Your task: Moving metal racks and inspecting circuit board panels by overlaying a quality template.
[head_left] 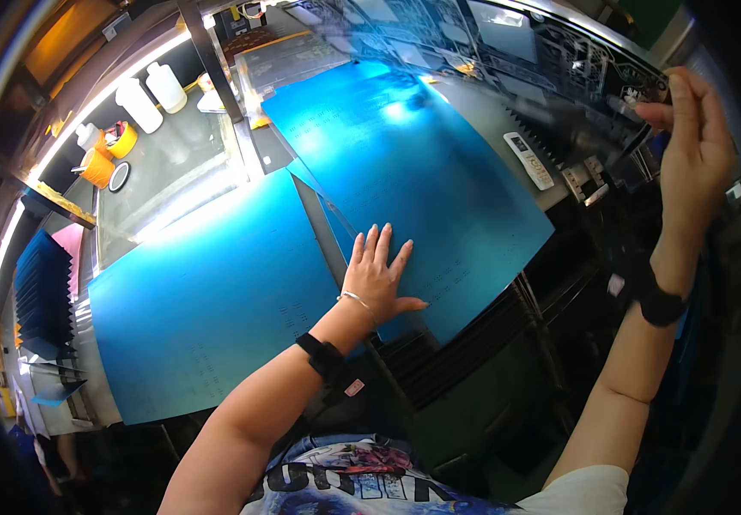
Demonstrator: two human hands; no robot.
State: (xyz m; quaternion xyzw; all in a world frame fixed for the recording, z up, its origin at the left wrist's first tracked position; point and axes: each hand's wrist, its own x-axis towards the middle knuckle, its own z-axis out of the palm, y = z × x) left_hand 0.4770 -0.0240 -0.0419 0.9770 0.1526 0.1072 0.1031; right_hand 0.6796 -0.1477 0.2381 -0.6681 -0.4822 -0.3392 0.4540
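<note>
My left hand (375, 279) lies with fingers spread on a glossy blue sheet (422, 197), near its close left edge. A second blue sheet (207, 292) lies to the left, with a narrow gap between the two. Both carry faint rows of small marks. Raised at the far right, my right hand (692, 142) has its thumb and fingers pinched together at the near right corner of a see-through sheet (508, 51) with dark circuit-like patterns. This sheet slants up over the back of the table. The exact grip is partly hidden.
White bottles (164, 87), an orange cup (96, 167) and a yellow tape roll (121, 139) stand on a lit glass surface (164, 184) at the back left. Dark ridged racks (44, 296) stand far left. A white label-bearing device (528, 160) lies right of the blue sheet.
</note>
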